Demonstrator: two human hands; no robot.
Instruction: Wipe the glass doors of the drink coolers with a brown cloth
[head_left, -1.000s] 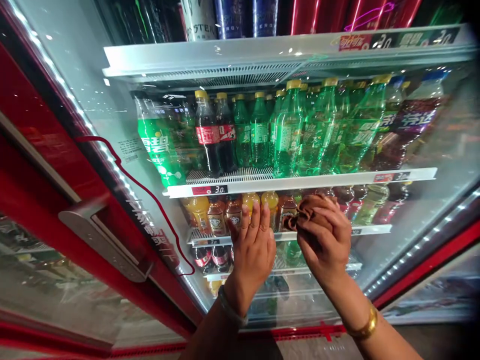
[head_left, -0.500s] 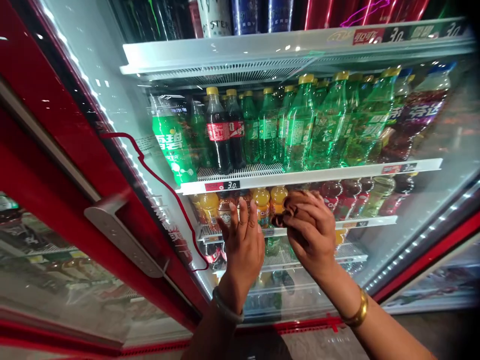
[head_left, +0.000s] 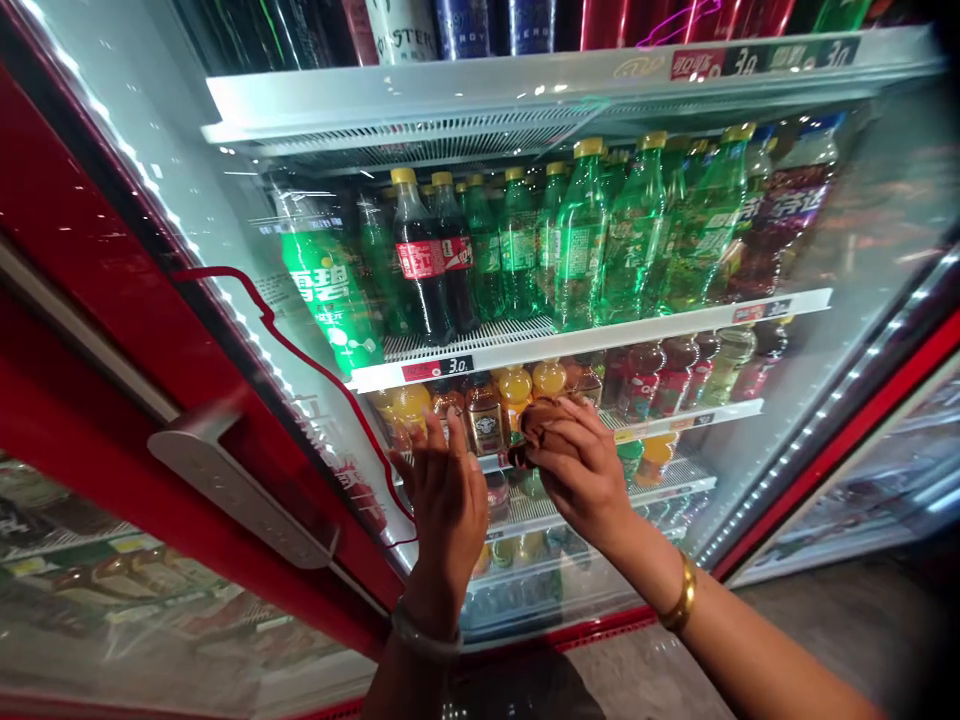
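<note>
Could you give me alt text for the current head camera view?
A right hand holds a bunched brown cloth in front of a glass door, with the open left hand raised beside it. Beyond the glass, shelves hold green, dark and orange drink bottles.

Left hand [head_left: 450, 492] upraised — right hand [head_left: 576, 458] curled

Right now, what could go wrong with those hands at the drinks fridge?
The right hand might let the bunched brown cloth slip. Its gold bangle could knock the glass door. The left hand, spread open before the glass, may smudge it on contact.
</note>
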